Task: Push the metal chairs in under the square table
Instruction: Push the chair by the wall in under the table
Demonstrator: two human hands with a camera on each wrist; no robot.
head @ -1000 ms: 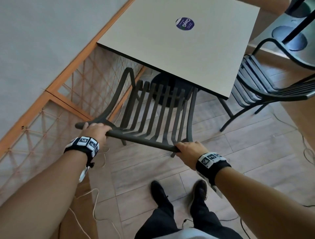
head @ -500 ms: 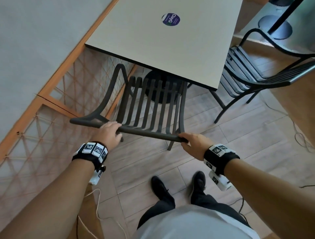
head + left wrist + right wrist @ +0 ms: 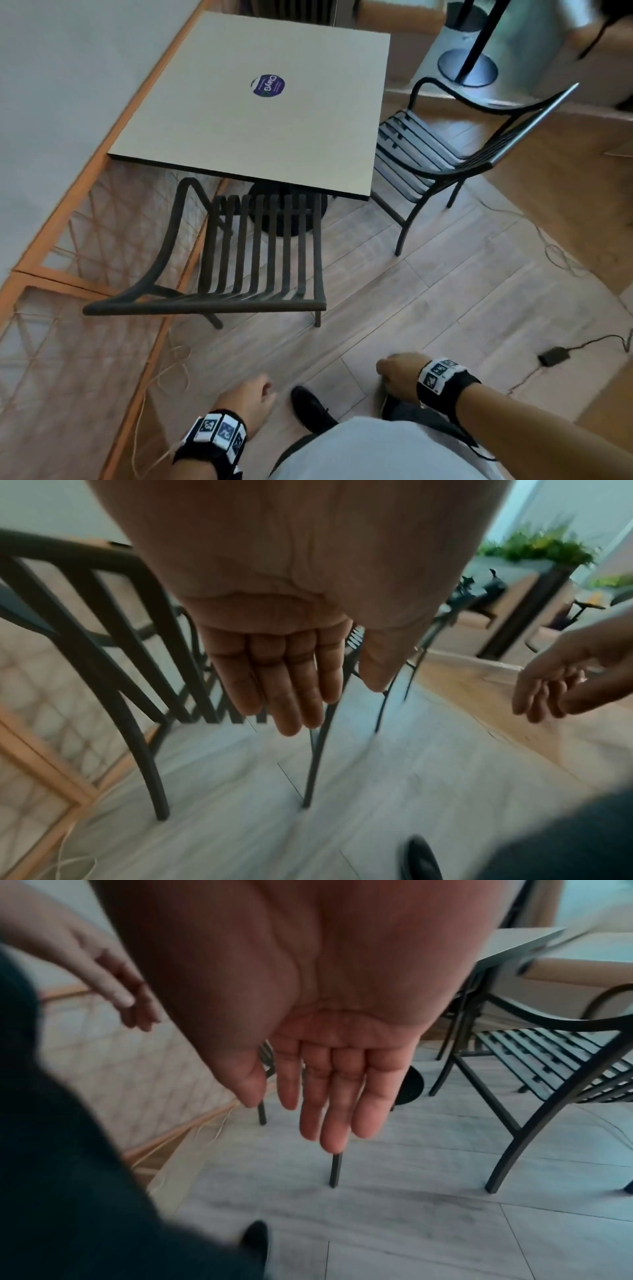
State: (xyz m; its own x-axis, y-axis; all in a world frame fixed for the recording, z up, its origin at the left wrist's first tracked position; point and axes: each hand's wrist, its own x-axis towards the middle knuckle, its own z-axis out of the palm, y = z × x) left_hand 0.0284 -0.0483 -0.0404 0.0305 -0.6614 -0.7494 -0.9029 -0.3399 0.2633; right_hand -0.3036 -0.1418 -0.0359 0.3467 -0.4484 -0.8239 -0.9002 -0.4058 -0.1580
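Wood-look plank floor (image 3: 428,291), rope-lattice partition (image 3: 44,342)

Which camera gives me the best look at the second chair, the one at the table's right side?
Head view: the second chair shows nearly whole. The right wrist view catches its seat and legs; the left wrist view barely shows it.

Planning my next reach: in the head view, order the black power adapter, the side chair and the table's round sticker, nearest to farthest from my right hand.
From the right hand:
1. Black power adapter, on the floor to its right.
2. Side chair, at the table's right edge.
3. Round sticker, on the tabletop.
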